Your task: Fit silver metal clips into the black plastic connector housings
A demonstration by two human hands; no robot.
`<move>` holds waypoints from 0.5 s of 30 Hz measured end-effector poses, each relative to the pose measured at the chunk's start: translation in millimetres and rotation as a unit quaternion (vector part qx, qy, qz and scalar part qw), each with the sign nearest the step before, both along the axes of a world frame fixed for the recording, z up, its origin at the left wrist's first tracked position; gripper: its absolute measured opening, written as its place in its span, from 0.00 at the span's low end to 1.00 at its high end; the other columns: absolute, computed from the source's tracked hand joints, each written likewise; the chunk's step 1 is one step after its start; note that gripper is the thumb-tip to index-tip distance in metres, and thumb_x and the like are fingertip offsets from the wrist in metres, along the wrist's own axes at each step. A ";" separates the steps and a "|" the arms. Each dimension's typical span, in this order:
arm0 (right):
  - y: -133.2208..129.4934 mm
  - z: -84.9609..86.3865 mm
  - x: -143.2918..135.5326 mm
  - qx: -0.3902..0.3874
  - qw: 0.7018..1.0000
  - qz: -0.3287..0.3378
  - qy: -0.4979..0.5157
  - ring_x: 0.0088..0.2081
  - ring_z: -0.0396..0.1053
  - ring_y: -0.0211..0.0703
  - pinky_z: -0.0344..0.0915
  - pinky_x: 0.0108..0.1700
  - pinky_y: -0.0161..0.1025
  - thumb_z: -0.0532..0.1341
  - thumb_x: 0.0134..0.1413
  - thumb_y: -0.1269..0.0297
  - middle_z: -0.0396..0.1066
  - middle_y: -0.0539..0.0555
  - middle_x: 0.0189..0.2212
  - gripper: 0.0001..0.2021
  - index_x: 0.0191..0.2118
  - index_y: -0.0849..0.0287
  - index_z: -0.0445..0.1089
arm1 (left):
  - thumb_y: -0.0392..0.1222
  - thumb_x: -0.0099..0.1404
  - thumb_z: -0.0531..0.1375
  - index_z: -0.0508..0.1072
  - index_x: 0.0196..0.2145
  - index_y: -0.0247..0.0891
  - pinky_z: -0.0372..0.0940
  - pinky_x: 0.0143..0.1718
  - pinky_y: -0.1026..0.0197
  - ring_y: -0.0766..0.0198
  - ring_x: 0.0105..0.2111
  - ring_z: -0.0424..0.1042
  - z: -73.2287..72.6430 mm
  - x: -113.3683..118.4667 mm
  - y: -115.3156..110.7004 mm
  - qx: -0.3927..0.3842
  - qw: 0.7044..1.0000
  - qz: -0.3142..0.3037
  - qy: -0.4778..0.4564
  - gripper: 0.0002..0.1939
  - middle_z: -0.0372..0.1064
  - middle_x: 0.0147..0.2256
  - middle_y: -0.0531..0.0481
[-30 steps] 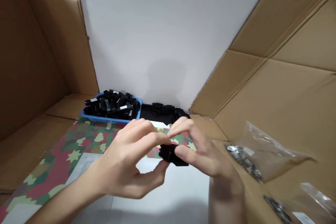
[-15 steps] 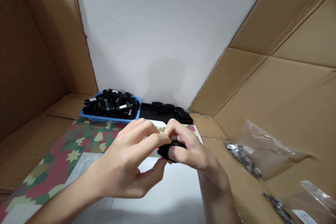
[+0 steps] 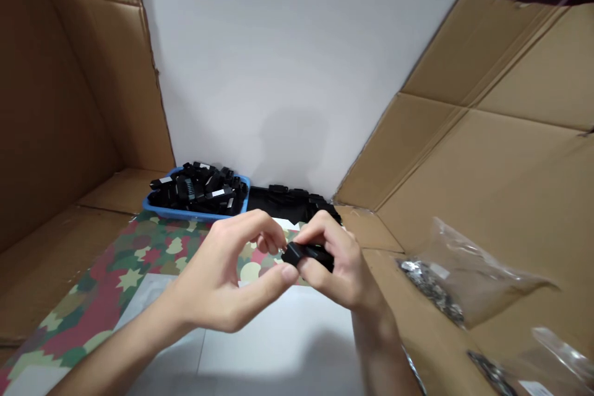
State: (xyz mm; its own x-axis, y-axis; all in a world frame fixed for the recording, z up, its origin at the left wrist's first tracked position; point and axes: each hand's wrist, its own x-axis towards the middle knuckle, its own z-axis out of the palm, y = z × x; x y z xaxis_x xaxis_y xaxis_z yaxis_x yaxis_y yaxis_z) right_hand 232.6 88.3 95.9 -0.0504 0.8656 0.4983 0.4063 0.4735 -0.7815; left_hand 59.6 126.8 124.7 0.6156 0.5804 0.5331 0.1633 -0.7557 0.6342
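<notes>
Smooth black plastic part [image 3: 294, 253], matt cardboard [image 3: 524, 179], glossy plastic bag [image 3: 482, 281]

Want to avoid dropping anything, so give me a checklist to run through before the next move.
1. Right grip closed on the black plastic part: ok.
2. Left grip secure on the part's end: cannot tell; it is close, but contact is unclear.
3. Part fully assembled: cannot tell; much of it is covered.
4. Blue basket upright, holding black parts: ok.
5. Metal pieces inside the larger clear bag: ok.

Creased cardboard [image 3: 524, 179] beside pale wall [image 3: 288, 43]
</notes>
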 end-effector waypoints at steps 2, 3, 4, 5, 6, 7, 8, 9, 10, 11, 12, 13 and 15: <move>-1.1 -1.6 -0.5 0.038 0.999 -0.021 -0.027 0.19 0.59 0.32 0.55 0.21 0.31 0.57 0.43 0.70 0.62 0.43 0.20 0.05 0.28 0.54 0.60 | 0.38 0.58 0.57 0.65 0.26 0.37 0.60 0.26 0.66 0.69 0.25 0.60 1.0 1.0 -1.5 -0.013 1.000 0.006 -0.002 0.05 0.63 0.24 0.55; -1.8 -2.0 -0.7 0.051 0.998 -0.028 -0.036 0.20 0.60 0.33 0.56 0.21 0.31 0.57 0.43 0.70 0.63 0.44 0.21 0.06 0.29 0.54 0.60 | 0.37 0.57 0.58 0.64 0.26 0.37 0.60 0.25 0.66 0.70 0.24 0.60 1.1 1.6 -2.1 -0.013 1.000 0.008 -0.008 0.05 0.63 0.23 0.55; -2.3 -2.2 -0.9 0.060 0.997 -0.034 -0.044 0.21 0.62 0.33 0.57 0.23 0.32 0.57 0.44 0.70 0.64 0.44 0.21 0.06 0.29 0.53 0.60 | 0.37 0.57 0.58 0.64 0.26 0.37 0.60 0.25 0.67 0.70 0.24 0.60 1.0 2.1 -2.7 -0.011 1.000 0.007 -0.014 0.05 0.63 0.23 0.55; -2.8 -2.3 -1.0 0.065 0.996 -0.038 -0.050 0.22 0.63 0.34 0.59 0.24 0.32 0.57 0.44 0.70 0.64 0.44 0.22 0.06 0.30 0.53 0.60 | 0.37 0.57 0.58 0.64 0.26 0.37 0.60 0.25 0.67 0.70 0.24 0.60 0.7 2.5 -3.1 -0.007 1.000 0.006 -0.019 0.05 0.63 0.23 0.55; -3.2 -2.4 -1.1 0.068 0.995 -0.041 -0.055 0.23 0.64 0.35 0.60 0.25 0.33 0.57 0.45 0.70 0.65 0.45 0.23 0.06 0.30 0.53 0.60 | 0.36 0.57 0.58 0.64 0.26 0.37 0.60 0.25 0.67 0.70 0.24 0.60 0.3 2.7 -3.5 -0.001 1.000 0.005 -0.024 0.04 0.63 0.23 0.55; -3.4 -2.5 -1.2 0.068 0.995 -0.044 -0.057 0.23 0.65 0.35 0.61 0.25 0.33 0.57 0.45 0.70 0.65 0.45 0.23 0.06 0.31 0.53 0.60 | 0.36 0.57 0.58 0.64 0.26 0.37 0.60 0.24 0.67 0.71 0.24 0.60 -0.1 2.7 -3.9 0.007 1.000 0.008 -0.027 0.04 0.63 0.23 0.55; -3.5 -2.6 -1.4 0.068 0.995 -0.047 -0.059 0.23 0.65 0.36 0.61 0.25 0.34 0.57 0.45 0.70 0.65 0.45 0.23 0.06 0.31 0.52 0.60 | 0.35 0.57 0.58 0.64 0.27 0.37 0.60 0.24 0.68 0.71 0.24 0.60 -0.6 2.7 -4.4 0.015 0.999 0.012 -0.028 0.04 0.62 0.23 0.55; -3.5 -2.7 -1.7 0.066 0.995 -0.049 -0.060 0.23 0.64 0.36 0.60 0.25 0.34 0.57 0.45 0.70 0.65 0.45 0.23 0.06 0.31 0.52 0.59 | 0.34 0.57 0.58 0.64 0.27 0.37 0.60 0.24 0.68 0.71 0.24 0.60 -1.1 2.6 -5.0 0.024 0.999 0.016 -0.029 0.04 0.62 0.23 0.55; -3.5 -2.7 -2.0 0.062 0.995 -0.051 -0.060 0.22 0.64 0.36 0.60 0.24 0.34 0.57 0.46 0.70 0.65 0.45 0.23 0.06 0.31 0.52 0.59 | 0.33 0.57 0.58 0.64 0.27 0.37 0.60 0.24 0.68 0.71 0.24 0.60 -1.7 2.5 -5.7 0.034 0.999 0.022 -0.030 0.04 0.62 0.23 0.56; -3.5 -2.7 -2.5 0.059 0.995 -0.053 -0.059 0.22 0.63 0.35 0.59 0.24 0.33 0.57 0.46 0.70 0.64 0.45 0.22 0.06 0.30 0.52 0.59 | 0.33 0.57 0.58 0.64 0.27 0.37 0.60 0.24 0.68 0.71 0.24 0.60 -2.3 2.4 -6.4 0.045 0.998 0.028 -0.031 0.04 0.61 0.23 0.56; -3.5 -2.6 -2.9 0.054 0.995 -0.054 -0.057 0.22 0.62 0.35 0.59 0.23 0.33 0.57 0.46 0.69 0.64 0.45 0.22 0.06 0.30 0.52 0.59 | 0.32 0.57 0.57 0.64 0.27 0.37 0.60 0.25 0.68 0.71 0.24 0.60 -3.0 2.5 -7.0 0.056 0.997 0.034 -0.031 0.04 0.61 0.23 0.56; -3.5 -2.5 -3.1 0.048 0.996 -0.056 -0.054 0.21 0.62 0.35 0.58 0.23 0.33 0.57 0.46 0.69 0.64 0.45 0.22 0.05 0.30 0.53 0.59 | 0.31 0.56 0.57 0.64 0.27 0.37 0.60 0.25 0.68 0.71 0.24 0.60 -3.6 2.6 -7.5 0.065 0.997 0.039 -0.030 0.04 0.61 0.23 0.56; -3.3 -1.7 -3.1 0.026 0.997 -0.057 -0.045 0.21 0.60 0.34 0.57 0.23 0.33 0.58 0.46 0.68 0.63 0.44 0.21 0.05 0.30 0.53 0.59 | 0.31 0.56 0.57 0.63 0.27 0.37 0.59 0.24 0.68 0.72 0.23 0.59 -4.7 3.1 -7.6 0.080 0.995 0.045 -0.030 0.05 0.61 0.23 0.56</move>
State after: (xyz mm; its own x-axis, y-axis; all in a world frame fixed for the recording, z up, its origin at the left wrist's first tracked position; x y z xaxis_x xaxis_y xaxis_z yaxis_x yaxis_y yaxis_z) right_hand 229.6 85.1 94.2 -0.0006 0.8408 0.5413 0.5273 0.4602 -0.7143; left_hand 62.8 119.2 120.0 0.5295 0.5359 0.6576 0.1999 -0.8322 0.5172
